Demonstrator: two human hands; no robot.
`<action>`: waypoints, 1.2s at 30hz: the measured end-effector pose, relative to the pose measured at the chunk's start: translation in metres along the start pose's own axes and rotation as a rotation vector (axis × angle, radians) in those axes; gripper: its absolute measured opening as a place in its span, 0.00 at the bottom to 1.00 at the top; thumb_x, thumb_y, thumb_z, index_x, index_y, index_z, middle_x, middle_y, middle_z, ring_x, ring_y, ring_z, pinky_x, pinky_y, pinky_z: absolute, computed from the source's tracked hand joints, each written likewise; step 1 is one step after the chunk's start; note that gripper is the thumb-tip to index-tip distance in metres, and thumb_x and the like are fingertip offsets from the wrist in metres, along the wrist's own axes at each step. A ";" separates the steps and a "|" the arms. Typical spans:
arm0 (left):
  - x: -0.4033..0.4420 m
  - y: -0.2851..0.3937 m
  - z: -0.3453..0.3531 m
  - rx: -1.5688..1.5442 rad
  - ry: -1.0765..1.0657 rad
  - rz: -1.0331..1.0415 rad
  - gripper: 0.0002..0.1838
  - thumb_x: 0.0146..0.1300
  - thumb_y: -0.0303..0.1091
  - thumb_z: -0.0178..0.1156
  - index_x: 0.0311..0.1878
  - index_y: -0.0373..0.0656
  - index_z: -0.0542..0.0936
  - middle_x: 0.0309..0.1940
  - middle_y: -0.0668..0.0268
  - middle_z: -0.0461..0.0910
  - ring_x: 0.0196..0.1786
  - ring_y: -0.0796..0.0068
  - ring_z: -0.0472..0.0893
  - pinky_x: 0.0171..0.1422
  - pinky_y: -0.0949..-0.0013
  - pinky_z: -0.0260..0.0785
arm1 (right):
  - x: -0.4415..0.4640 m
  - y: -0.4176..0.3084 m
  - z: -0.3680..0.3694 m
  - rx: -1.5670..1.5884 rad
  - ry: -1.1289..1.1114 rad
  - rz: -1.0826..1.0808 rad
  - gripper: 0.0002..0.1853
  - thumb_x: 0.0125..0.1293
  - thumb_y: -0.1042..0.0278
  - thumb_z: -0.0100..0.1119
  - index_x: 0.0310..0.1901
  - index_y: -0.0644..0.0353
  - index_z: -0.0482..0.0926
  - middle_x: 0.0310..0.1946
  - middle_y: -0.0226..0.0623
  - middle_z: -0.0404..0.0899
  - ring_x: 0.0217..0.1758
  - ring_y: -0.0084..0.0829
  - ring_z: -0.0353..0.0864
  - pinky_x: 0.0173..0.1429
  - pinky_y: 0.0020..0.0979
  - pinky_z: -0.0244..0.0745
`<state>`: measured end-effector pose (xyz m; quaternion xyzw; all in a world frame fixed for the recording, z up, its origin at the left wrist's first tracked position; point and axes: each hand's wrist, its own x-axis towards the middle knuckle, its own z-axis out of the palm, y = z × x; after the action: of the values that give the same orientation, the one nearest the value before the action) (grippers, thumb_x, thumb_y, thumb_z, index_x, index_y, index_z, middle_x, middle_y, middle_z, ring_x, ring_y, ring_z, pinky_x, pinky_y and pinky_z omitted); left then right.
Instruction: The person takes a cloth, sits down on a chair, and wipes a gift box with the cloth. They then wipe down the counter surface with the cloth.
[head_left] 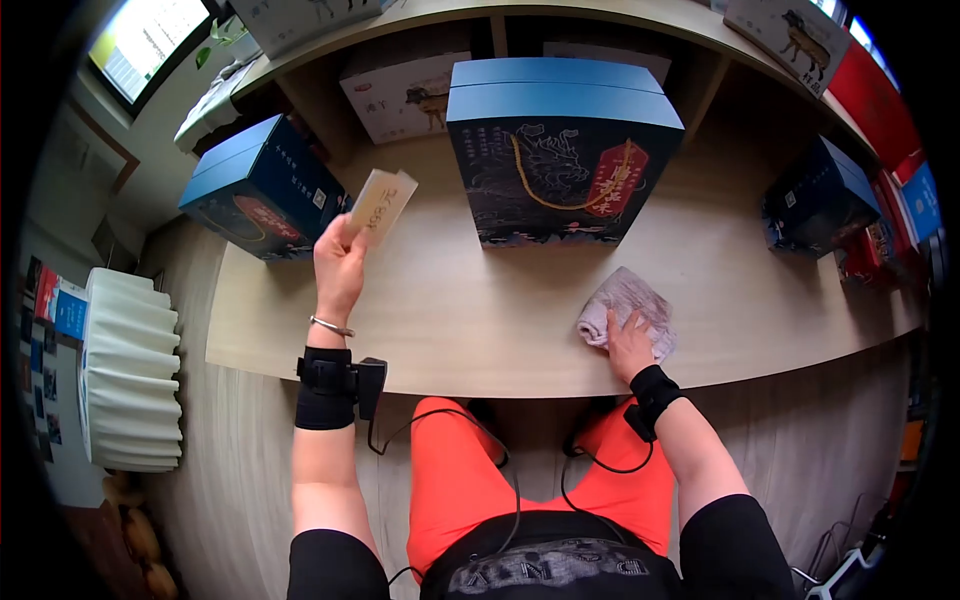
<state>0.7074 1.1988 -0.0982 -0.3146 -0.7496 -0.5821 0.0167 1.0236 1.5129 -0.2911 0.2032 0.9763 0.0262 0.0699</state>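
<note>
My left hand [340, 268] is raised over the left part of the wooden counter [450, 330], its fingers closed on a small card [384, 205] with handwriting on it. My right hand [630, 345] lies with fingers spread on a folded, pinkish-grey cloth [632, 300] near the counter's front edge. Upright beyond both hands stands a large dark blue gift box [565, 160] with a gold cord handle and a red label.
Smaller blue boxes stand at the counter's left [265, 190] and right [820, 200]. White boxes [405, 95] sit in the shelf behind. A table with a white pleated cloth [130, 370] is at far left. Cables hang from both wrists.
</note>
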 end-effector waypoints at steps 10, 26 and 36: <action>0.198 0.107 0.147 0.249 -0.344 0.140 0.10 0.57 0.27 0.64 0.42 0.36 0.81 0.30 0.61 0.84 0.34 0.75 0.80 0.42 0.71 0.72 | 0.009 0.000 0.030 0.055 0.073 -0.005 0.33 0.61 0.67 0.50 0.68 0.67 0.58 0.57 0.87 0.58 0.57 0.83 0.63 0.58 0.62 0.68; 0.226 0.087 0.194 0.200 -0.303 0.244 0.24 0.54 0.25 0.65 0.55 0.38 0.73 0.45 0.57 0.81 0.48 0.64 0.81 0.55 0.68 0.72 | -0.001 0.004 0.008 0.185 -0.046 0.004 0.34 0.60 0.72 0.48 0.70 0.69 0.55 0.59 0.91 0.50 0.57 0.89 0.59 0.51 0.54 0.77; 0.206 0.077 0.195 0.265 -0.146 0.325 0.25 0.58 0.25 0.59 0.61 0.37 0.68 0.46 0.51 0.80 0.45 0.61 0.82 0.48 0.65 0.74 | 0.001 0.003 0.017 0.168 -0.035 0.010 0.36 0.59 0.70 0.51 0.70 0.68 0.54 0.59 0.91 0.50 0.57 0.90 0.58 0.49 0.54 0.78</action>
<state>0.6460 1.4739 -0.0140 -0.4675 -0.7584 -0.4437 0.0970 1.0268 1.5165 -0.3073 0.2136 0.9727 -0.0591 0.0695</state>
